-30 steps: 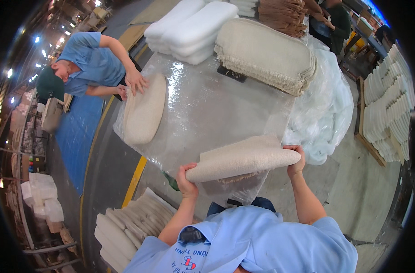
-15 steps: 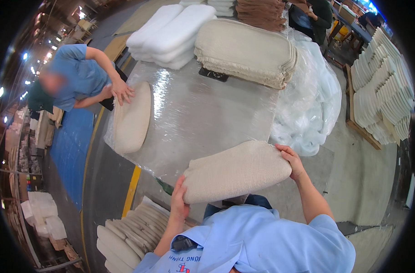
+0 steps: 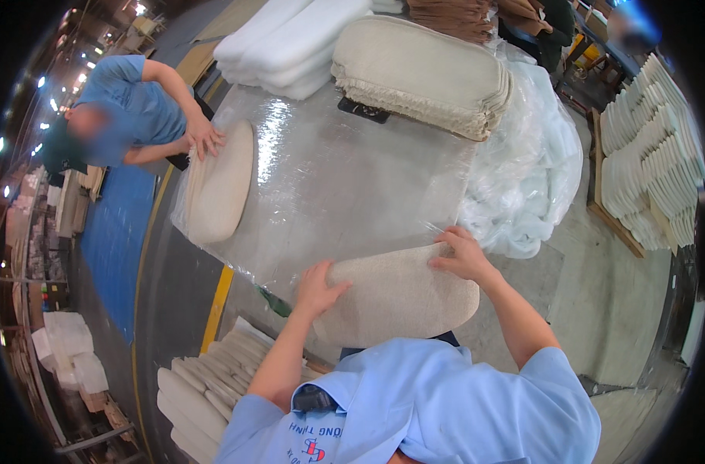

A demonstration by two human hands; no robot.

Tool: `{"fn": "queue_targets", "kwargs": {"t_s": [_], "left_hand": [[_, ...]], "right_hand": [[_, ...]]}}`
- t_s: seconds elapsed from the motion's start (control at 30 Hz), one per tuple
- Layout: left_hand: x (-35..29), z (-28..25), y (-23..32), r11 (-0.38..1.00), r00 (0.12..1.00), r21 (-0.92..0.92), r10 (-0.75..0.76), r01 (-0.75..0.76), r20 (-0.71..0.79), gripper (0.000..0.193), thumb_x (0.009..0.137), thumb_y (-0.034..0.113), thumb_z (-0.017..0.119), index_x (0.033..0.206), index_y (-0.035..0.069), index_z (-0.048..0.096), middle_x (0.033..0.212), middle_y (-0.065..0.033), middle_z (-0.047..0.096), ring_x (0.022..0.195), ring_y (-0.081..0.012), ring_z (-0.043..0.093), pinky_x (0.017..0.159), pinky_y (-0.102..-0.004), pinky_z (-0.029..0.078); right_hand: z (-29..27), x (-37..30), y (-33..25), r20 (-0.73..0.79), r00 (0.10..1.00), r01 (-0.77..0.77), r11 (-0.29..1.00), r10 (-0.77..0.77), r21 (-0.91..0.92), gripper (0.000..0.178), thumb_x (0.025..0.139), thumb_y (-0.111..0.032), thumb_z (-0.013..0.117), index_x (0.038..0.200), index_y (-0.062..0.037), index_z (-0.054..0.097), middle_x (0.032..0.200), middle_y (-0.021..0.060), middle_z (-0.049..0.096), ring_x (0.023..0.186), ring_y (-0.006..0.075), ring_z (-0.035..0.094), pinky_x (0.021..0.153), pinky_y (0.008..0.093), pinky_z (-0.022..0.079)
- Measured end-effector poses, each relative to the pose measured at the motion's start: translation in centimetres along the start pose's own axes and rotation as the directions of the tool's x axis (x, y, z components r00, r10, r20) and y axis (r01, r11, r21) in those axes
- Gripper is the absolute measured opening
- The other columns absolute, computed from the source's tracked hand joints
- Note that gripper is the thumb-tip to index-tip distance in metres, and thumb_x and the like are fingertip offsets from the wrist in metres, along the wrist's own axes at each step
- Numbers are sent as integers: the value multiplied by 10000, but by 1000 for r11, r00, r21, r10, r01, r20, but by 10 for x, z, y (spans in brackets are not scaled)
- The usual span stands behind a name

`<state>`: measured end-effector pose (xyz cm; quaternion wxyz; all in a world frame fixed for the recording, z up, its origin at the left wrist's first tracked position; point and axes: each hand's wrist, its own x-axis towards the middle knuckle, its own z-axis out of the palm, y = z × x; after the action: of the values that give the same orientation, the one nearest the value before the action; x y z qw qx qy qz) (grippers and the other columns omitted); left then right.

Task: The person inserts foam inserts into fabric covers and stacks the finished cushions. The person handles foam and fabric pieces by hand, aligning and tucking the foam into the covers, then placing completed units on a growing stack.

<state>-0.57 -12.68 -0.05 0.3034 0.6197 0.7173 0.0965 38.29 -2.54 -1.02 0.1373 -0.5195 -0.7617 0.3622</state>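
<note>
A beige fabric cushion [image 3: 399, 298] with rounded ends lies at the near edge of the plastic-covered table, close against my body. My left hand [image 3: 318, 289] grips its far edge near the left end, thumb on top of the fabric. Farther right along that edge, my right hand [image 3: 461, 255] pinches the cushion, fingers curled over the rim. The fingertips of both hands are partly hidden. Across the table's left side, a co-worker's hands [image 3: 204, 136] rest on another beige cushion [image 3: 227, 182].
Clear plastic covers the table [image 3: 352, 193]. A stack of beige fabric covers [image 3: 422, 66] and white padding [image 3: 290, 46] stand at its far side. Bunched plastic film [image 3: 523, 170] lies at the right. Beige cushions [image 3: 213, 379] stand in a row at my lower left; white pieces [image 3: 650, 155] fill a pallet.
Both hands have shifted from the cushion's two ends to its far edge, closer together. The cushion now shows its broad face. The co-worker's hands stay on the other cushion.
</note>
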Motion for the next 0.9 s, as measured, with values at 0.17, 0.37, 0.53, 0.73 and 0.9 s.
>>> {"fn": "queue_targets", "kwargs": {"t_s": [0.17, 0.37, 0.53, 0.73, 0.9], "left_hand": [[25, 1, -5, 978, 993, -197, -51, 71, 109, 592, 869, 488, 805, 1237, 33, 710, 1195, -169, 733, 1121, -341, 676, 970, -433, 522], [28, 12, -11, 881, 971, -409, -226, 237, 77, 382, 939, 410, 741, 1049, 45, 716, 874, -127, 717, 811, -269, 659, 777, -378, 513], [40, 17, -7, 905, 954, -309, -298, 291, 28, 329, 946, 374, 733, 1012, 52, 714, 788, -111, 674, 743, -227, 618, 731, -377, 498], [43, 3, -29, 849, 953, -495, -277, 185, -119, 339, 999, 381, 703, 1117, 63, 713, 922, -85, 721, 818, -203, 676, 773, -358, 532], [-54, 11, -84, 532, 817, -716, -570, 451, 90, 429, 1096, 387, 609, 1329, 28, 636, 1176, -61, 687, 939, -166, 642, 776, -349, 545]], "right_hand": [[7, 22, -8, 145, 989, -14, 985, -11, 173, 298, 880, -264, 819, 1101, -80, 743, 1099, 145, 708, 994, 324, 693, 864, 414, 542], [31, 19, -14, -16, 990, -131, 964, 138, 233, 185, 912, -208, 784, 976, -47, 722, 835, 147, 710, 755, 278, 668, 714, 392, 521], [42, 29, -17, -73, 959, -252, 943, 273, 219, 197, 915, -204, 781, 935, -31, 691, 778, 152, 691, 711, 273, 653, 699, 392, 514], [44, 24, -7, -153, 978, -110, 975, 141, 195, 152, 924, -181, 769, 992, -54, 720, 1028, 135, 741, 877, 285, 673, 756, 373, 532], [16, -34, 25, -452, 824, -145, 899, 341, 413, 383, 1022, -203, 693, 1350, -17, 626, 1337, 119, 670, 1188, 224, 641, 1014, 339, 497]]}}
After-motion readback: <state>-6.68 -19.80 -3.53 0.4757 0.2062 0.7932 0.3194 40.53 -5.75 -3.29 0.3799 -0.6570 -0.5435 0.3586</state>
